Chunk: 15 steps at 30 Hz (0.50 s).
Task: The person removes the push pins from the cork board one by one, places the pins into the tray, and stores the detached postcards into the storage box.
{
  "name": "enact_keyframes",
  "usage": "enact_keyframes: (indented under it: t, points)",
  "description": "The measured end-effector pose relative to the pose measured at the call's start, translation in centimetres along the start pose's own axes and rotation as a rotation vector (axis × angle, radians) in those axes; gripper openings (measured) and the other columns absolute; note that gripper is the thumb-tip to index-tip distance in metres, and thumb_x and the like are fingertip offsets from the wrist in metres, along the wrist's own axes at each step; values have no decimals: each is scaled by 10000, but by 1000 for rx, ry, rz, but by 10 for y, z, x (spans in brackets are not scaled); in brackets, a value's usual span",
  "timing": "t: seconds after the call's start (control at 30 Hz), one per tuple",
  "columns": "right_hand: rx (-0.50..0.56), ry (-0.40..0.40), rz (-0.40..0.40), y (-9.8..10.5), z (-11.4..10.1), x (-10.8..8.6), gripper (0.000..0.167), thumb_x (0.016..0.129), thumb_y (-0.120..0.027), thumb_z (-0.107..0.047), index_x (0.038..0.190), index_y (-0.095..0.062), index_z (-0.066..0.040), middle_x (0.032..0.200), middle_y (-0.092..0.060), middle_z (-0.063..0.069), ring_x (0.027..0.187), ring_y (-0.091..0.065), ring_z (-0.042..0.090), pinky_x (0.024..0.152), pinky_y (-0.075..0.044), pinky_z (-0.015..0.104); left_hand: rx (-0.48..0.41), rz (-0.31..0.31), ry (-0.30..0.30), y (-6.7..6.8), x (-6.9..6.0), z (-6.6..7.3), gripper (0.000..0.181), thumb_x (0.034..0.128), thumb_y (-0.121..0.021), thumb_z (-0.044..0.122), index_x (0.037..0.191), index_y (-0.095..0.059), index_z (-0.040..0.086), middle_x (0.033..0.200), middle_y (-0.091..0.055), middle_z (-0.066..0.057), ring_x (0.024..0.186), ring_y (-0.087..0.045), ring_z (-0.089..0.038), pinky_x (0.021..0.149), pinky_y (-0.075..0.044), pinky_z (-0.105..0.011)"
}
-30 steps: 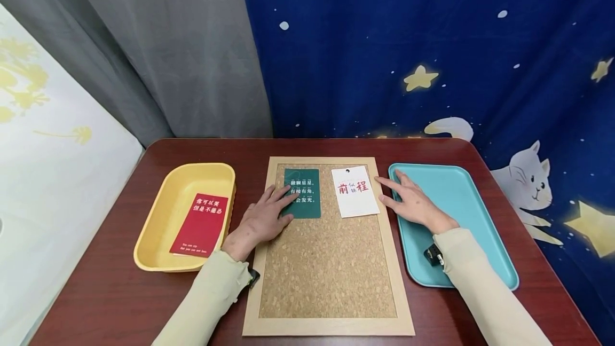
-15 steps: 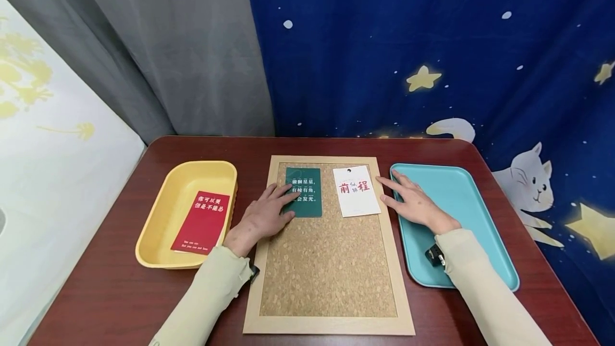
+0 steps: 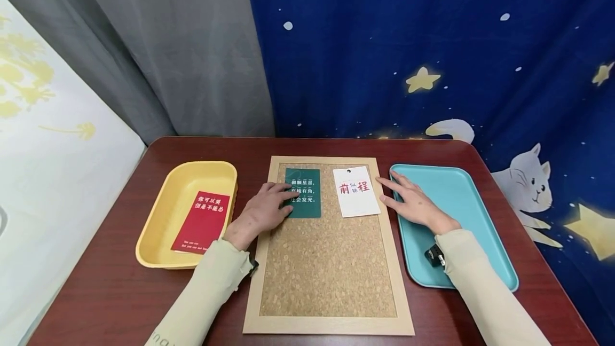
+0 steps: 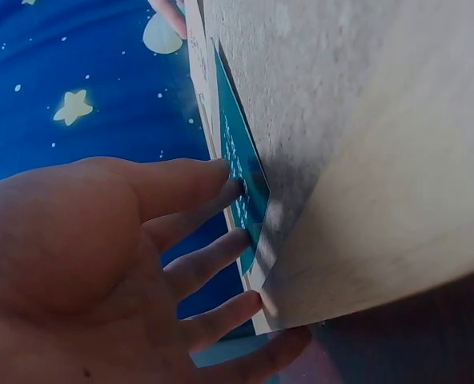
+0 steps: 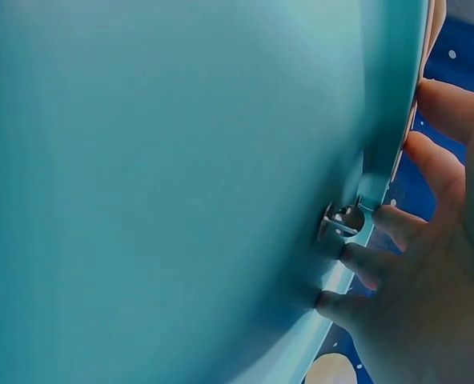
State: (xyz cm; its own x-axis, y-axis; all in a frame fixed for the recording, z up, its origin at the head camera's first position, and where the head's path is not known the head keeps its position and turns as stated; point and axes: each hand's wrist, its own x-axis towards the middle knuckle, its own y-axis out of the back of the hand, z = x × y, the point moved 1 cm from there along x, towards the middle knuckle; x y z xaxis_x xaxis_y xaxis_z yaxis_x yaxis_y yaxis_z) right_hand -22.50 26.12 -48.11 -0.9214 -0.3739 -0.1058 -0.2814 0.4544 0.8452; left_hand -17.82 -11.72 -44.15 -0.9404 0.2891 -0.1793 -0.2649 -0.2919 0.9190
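Observation:
A wood-framed cork board [image 3: 331, 266] lies on the table with a green card [image 3: 307, 194] at its upper left and a white card [image 3: 356, 199] at its upper right. My left hand [image 3: 264, 211] rests over the board's left frame, fingertips on the green card's left edge. In the left wrist view the fingers of that hand [image 4: 133, 248] are spread, fingertips at the green card [image 4: 249, 188]. My right hand [image 3: 417, 204] lies spread across the blue tray's left rim, thumb and index fingertip at the board's right frame. The right wrist view shows this hand [image 5: 429, 240] along the tray's rim.
To the left stands a yellow bin [image 3: 158, 228] with a red card [image 3: 202, 223] in it. The blue tray [image 3: 461, 196] lies right of the board, with a small metal item [image 5: 347, 221] near its rim. Curtains hang behind the table [image 3: 115, 303].
My left hand has drawn slightly left, its fingers a little closer together, uncovering more of the green card's print. My right hand has stayed in place.

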Motion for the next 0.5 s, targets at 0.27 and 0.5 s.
enact_keyframes:
  t: [0.27, 0.5]
  points:
    - [12, -7, -3, 0, 2, 1, 626, 1062, -562, -462, 1620, -393, -233, 1752, -127, 199, 1610, -102, 477, 1240, -89, 751, -101, 57, 32, 4, 6, -2, 343, 1054, -599, 228, 1380, -691, 175, 1589, -512, -88, 1470, -440, -333, 1151, -468, -556]
    - [35, -18, -15, -2, 5, 2, 634, 1060, -554, -485, 1626, -378, -261, 1761, -98, 178, 1618, -67, 472, 1242, -40, 754, -191, 114, 77, 5, 12, -5, 351, 1042, -620, 221, 1371, -682, 113, 1574, -509, -93, 1454, -464, -338, 1155, -463, -557]
